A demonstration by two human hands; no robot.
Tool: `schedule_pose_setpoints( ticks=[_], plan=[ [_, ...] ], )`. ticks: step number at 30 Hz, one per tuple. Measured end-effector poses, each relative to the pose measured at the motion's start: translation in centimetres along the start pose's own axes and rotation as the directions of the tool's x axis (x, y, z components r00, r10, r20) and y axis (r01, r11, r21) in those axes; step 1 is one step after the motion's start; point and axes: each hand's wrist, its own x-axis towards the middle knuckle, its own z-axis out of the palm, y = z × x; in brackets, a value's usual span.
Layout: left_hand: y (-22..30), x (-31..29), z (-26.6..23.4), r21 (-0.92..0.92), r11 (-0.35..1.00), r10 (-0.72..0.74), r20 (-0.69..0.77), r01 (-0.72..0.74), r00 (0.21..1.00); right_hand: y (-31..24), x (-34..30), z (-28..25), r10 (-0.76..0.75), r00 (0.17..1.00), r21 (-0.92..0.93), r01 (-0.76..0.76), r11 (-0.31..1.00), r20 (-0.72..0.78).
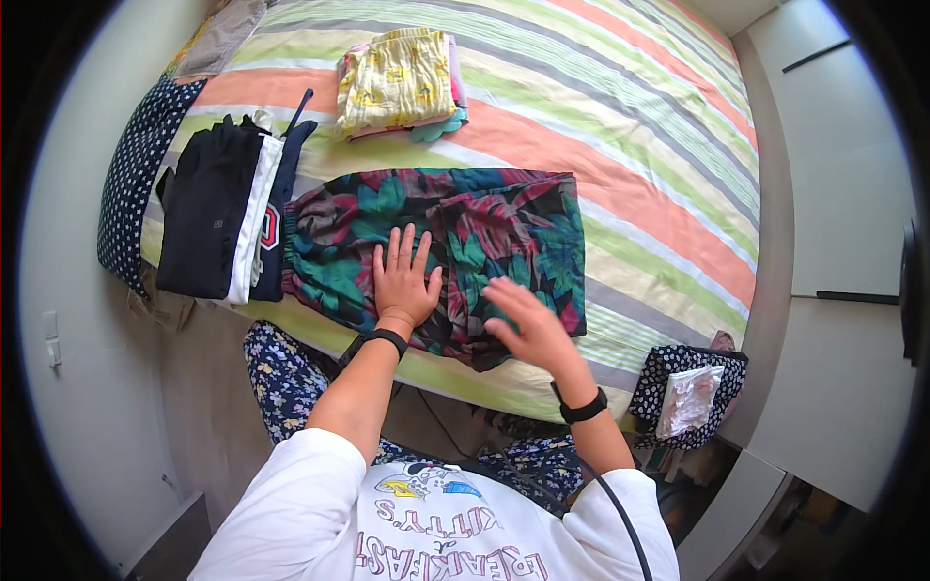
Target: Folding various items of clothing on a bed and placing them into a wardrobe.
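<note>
A dark garment with a green and maroon leaf print (504, 228), likely trousers, lies spread on the bed in front of me. Its gathered elastic edge is at the left, and a layer is folded over on its right half. My left hand (405, 283) rests flat on the middle of the cloth, fingers stretched out. Over the garment's lower right part is my right hand (533, 327), fingers apart and slightly blurred. It holds nothing; I cannot tell if it touches the fabric.
Folded dark and white clothes (208, 208) lie left of the garment, by a star-dotted navy pillow (145, 184). A folded yellow stack (397, 82) sits farther back on the striped bedspread (630, 174). A patterned pouch with a clear packet (690, 402) is at the bed's right corner.
</note>
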Motion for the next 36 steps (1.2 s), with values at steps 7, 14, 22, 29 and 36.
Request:
schedule_pose_setpoints(
  ticks=[7,14,22,29,36],
  plan=[
    [0.0,0.0,0.0,-0.011,1.000,0.002,0.001,-0.002,1.000,2.7,1.8,0.9,-0.036,0.984,-0.450,-0.046,0.892,-0.172],
    [-0.4,-0.4,0.3,-0.003,1.000,0.002,-0.013,-0.002,1.000,4.7,-1.2,2.1,0.097,0.910,-0.507,-0.311,0.804,-0.403],
    [0.5,-0.8,-0.5,-0.253,0.967,-0.056,-0.197,0.004,0.979,7.5,-2.4,4.0,0.178,0.864,-0.600,-0.462,0.653,-0.471],
    [6.2,-1.1,-1.6,-0.445,0.844,-0.282,0.106,0.300,0.953,8.0,-2.9,4.1,0.158,0.847,-0.565,-0.466,0.681,-0.507],
    [7.3,-0.5,-2.6,-0.346,0.674,-0.464,0.489,0.652,0.739,8.5,-3.1,4.1,0.159,0.833,-0.547,-0.479,0.686,-0.531]
  ],
)
